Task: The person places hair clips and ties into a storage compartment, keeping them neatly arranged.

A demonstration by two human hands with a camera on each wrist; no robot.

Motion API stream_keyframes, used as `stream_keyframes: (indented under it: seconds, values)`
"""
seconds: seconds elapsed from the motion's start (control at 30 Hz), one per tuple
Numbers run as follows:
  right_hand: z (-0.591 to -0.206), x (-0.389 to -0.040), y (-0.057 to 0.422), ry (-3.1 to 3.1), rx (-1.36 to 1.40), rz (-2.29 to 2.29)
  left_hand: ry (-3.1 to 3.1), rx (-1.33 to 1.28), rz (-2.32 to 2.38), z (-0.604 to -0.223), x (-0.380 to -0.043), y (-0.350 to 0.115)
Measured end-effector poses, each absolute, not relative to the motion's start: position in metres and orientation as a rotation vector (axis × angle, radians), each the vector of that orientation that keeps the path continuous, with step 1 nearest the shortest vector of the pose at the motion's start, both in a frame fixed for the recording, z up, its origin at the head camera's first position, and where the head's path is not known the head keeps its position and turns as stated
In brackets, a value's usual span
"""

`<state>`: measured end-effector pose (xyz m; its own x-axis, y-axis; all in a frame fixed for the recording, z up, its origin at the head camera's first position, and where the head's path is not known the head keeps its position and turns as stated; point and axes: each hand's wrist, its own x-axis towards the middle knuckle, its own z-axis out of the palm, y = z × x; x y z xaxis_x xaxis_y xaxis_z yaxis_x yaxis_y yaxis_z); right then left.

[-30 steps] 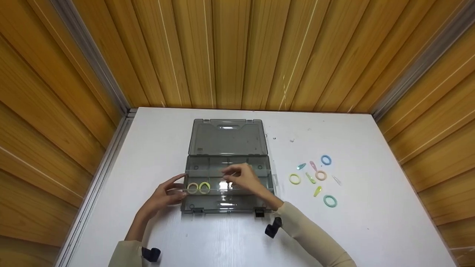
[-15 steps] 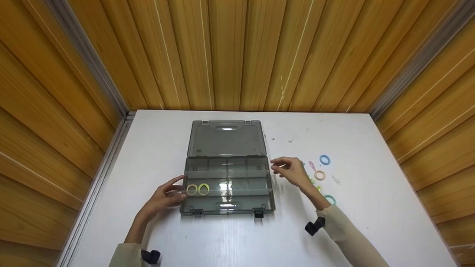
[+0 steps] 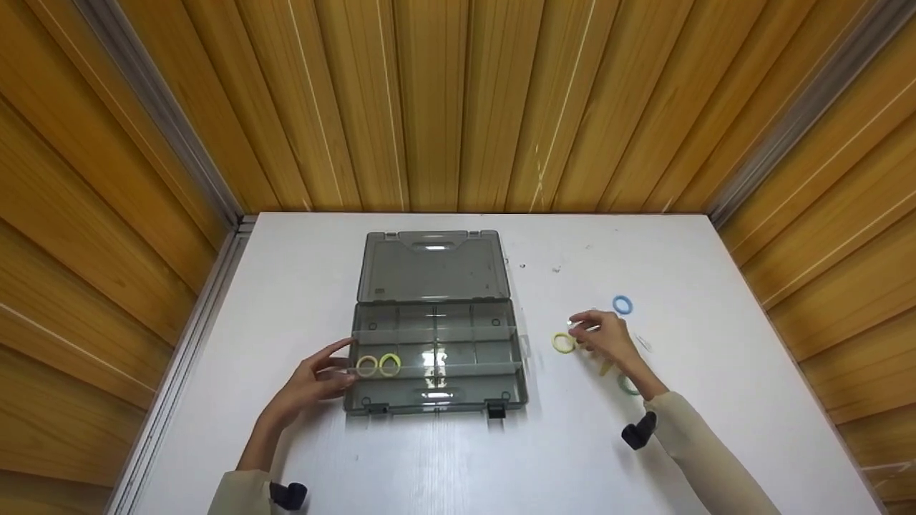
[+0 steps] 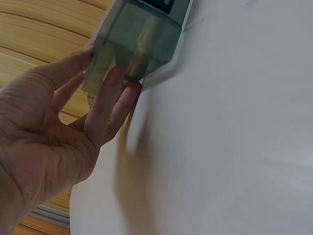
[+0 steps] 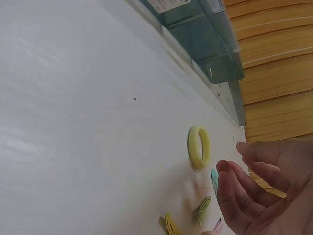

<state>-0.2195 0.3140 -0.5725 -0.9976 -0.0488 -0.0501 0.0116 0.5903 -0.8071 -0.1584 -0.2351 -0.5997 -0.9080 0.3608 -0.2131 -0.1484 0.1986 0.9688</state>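
Note:
A grey see-through compartment box (image 3: 436, 390) lies with its lid (image 3: 433, 268) folded back. In its middle row, at the left, are a peach hair tie (image 3: 367, 367) and a yellow hair tie (image 3: 390, 365). My left hand (image 3: 318, 383) rests its fingertips against the box's left side. Over the loose hair clips hovers my right hand (image 3: 608, 340), fingers bent and thumb apart, gripping nothing. Beneath it, the right wrist view has a teal clip (image 5: 214, 180), a green clip (image 5: 203, 210) and a yellow clip (image 5: 171, 225). Another yellow hair tie (image 3: 563, 343) lies beside its fingertips.
On the white table (image 3: 444, 465), a blue hair tie (image 3: 622, 305) lies behind the right hand and a white clip (image 3: 644, 343) to its right. The right wrist partly covers a teal hair tie (image 3: 627, 385). Wood-patterned walls (image 3: 429, 107) stand behind and at both sides.
My right hand has left the space over the box and moved right, to above the loose clips. The left hand stays at the box's left side.

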Motion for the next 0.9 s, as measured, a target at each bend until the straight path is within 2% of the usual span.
stream_keyframes:
  seconds: [0.47,0.9]
  values:
    - [-0.587,-0.213,0.317,2.756,-0.039,-1.217,2.077,0.201,1.763,-0.602,-0.158,-0.236]
    - [-0.594,-0.215,0.310,2.771,0.052,-1.233,2.071,0.217,1.774,-0.601,-0.158,-0.236]
